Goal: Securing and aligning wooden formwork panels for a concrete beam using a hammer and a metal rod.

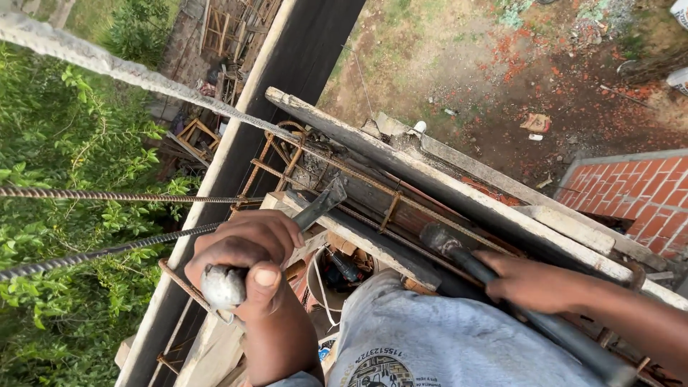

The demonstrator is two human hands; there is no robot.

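Observation:
My left hand (244, 261) is closed around a grey steel bar (315, 208). The bar's rounded butt sticks out by my thumb, and its flat tip points up at the wooden formwork board (373, 154). My right hand (530, 283) grips a long dark pipe-like handle (459, 258). Its upper end rests against the inner edge of the formwork, just right of the bar's tip. Between the boards runs a rusty rebar cage (390, 208) with tie loops. My grey shirt fills the bottom centre.
Three ribbed rebar rods (107, 195) reach in from the left over green foliage (64, 143). A red brick wall (638, 193) stands at the right. Bare ground with brick rubble (516, 64) lies far below, and timber frames (222, 36) are stacked at the upper left.

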